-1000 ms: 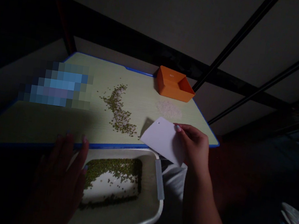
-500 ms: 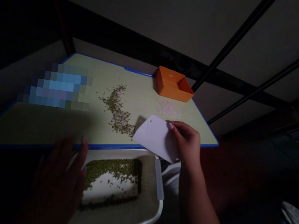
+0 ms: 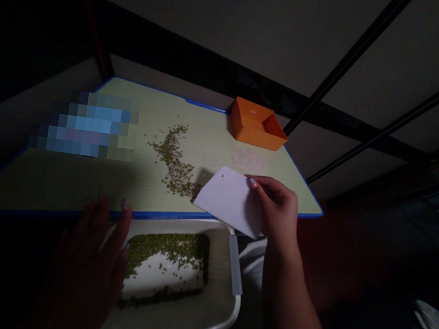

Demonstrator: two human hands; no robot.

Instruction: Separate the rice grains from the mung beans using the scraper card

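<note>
My right hand [image 3: 275, 205] pinches a white flat scraper [image 3: 229, 198] with a small hole near one corner. It is tilted over the front edge of the pale yellow table [image 3: 119, 183], its left corner by a curved trail of green beans mixed with pale grains [image 3: 178, 167]. Below, a white plastic basin [image 3: 219, 306] holds many green beans [image 3: 175, 245], with part of its floor bare. My left hand [image 3: 95, 261] is in shadow at the basin's left side, fingers stretched out and holding nothing that shows.
An orange open box [image 3: 261, 129] stands at the table's back right. In front of it lies a small heap of pale, clear-looking grains [image 3: 250, 159]. A blurred-out blue item [image 3: 90, 124] is at the left. Panelled walls [image 3: 223, 18] rise behind the table.
The view has shifted very slightly. Both hands, the scraper and the bean trail look nearly the same as before.
</note>
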